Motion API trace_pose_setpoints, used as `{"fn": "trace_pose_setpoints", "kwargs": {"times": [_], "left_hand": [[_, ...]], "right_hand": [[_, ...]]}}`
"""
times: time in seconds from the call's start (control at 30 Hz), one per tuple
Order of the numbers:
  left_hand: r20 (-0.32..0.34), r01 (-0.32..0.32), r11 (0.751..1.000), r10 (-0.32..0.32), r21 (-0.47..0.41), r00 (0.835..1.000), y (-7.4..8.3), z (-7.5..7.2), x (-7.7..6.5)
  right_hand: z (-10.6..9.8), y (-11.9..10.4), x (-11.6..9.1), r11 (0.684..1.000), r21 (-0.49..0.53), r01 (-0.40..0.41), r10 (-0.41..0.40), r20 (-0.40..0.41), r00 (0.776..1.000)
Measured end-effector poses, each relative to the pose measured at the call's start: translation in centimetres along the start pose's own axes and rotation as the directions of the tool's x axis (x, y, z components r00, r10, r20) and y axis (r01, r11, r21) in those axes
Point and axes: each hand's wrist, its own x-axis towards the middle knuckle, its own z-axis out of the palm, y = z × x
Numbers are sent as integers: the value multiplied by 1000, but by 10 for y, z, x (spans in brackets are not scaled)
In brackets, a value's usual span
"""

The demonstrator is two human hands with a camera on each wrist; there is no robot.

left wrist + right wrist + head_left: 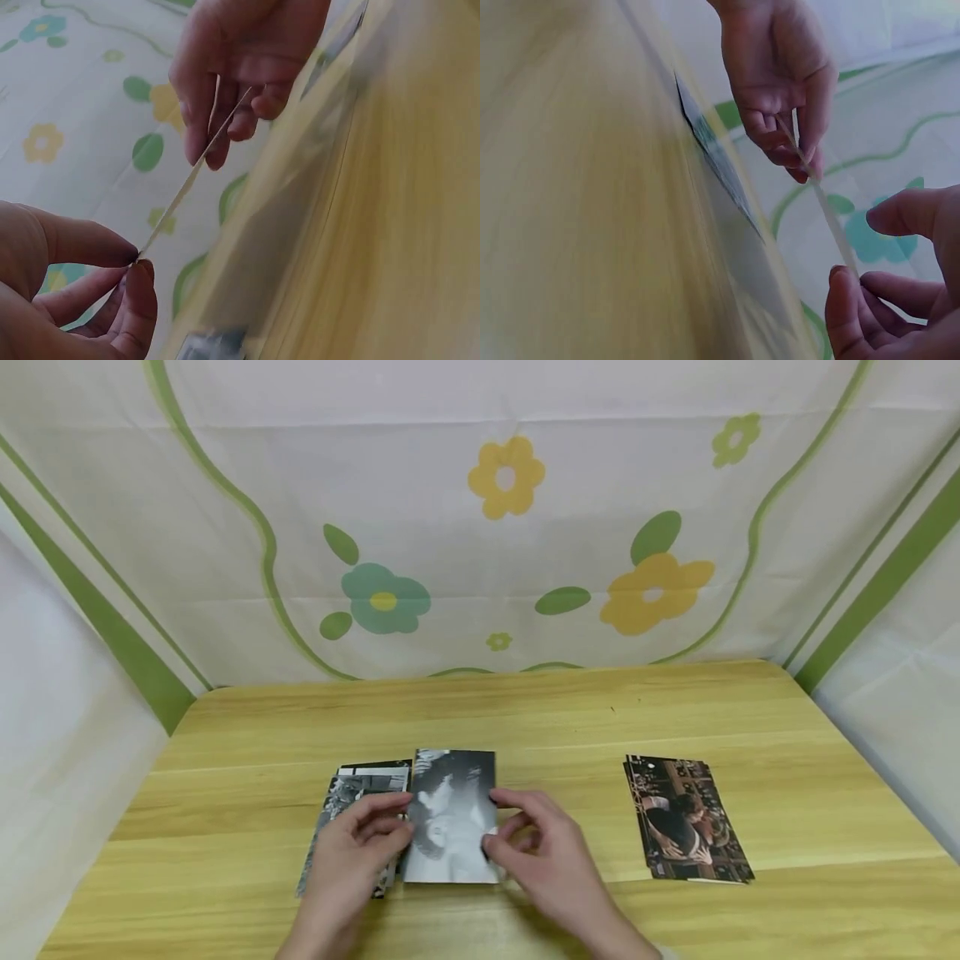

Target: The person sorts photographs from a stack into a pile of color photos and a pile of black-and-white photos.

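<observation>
A black-and-white photo print (453,818) is held just above the table, face up in the head view. My left hand (348,852) pinches its left edge between thumb and fingers. At the opposite edge, my right hand (547,852) holds it with curled fingers; in the right wrist view the fingertips touch the edge while the thumb stands apart. Both wrist views show the photo (180,199) nearly edge-on, as a thin pale strip. Partly covered by the left hand and the held photo is a pile of black-and-white photos (360,783).
To the right lies a second pile of photos (690,822), a colour picture on top, its edges slightly uneven. Everything rests on a wood-grain table (525,710). A white cloth with printed flowers (450,543) hangs behind it, and pale cloth flanks both sides.
</observation>
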Motion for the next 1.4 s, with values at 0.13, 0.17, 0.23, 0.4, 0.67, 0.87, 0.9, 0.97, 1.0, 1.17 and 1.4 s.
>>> {"fn": "trace_pose_setpoints", "kwargs": {"times": [0.13,0.17,0.23,0.4,0.67,0.87,0.9,0.97,1.0,1.17,1.4], "left_hand": [[-58,49,994,-44,99,997,-4,-32,3],[-70,73,990,-65,123,995,-5,-40,4],[-90,105,979,-91,172,992,-8,-55,6],[-125,156,957,-128,245,984,-15,-85,12],[-130,161,948,-129,275,983,-22,-100,21],[-149,115,934,-67,338,987,-26,-95,23],[-147,102,927,-51,360,988,-27,-94,24],[-140,73,910,-17,409,990,-30,-92,23],[-132,57,900,1,432,991,-32,-91,23],[-109,-16,834,92,552,990,-37,-87,23],[-113,-8,839,83,544,990,-30,-84,22]], "right_hand": [[26,-6,9,996,-57,62,-56,94,994],[33,-8,11,995,-62,73,-66,113,991],[46,-11,16,995,-53,80,-71,147,987],[74,-15,24,998,-26,65,-58,193,979],[92,-17,34,992,-95,83,-65,179,982],[95,-13,40,986,-151,66,-41,165,985],[96,-11,40,985,-157,67,-40,166,985],[98,-8,41,982,-171,79,-51,162,985],[99,-7,41,980,-181,82,-52,161,986],[101,-5,42,961,-259,93,-57,144,988],[84,-6,43,946,-301,121,-72,169,983]]}}
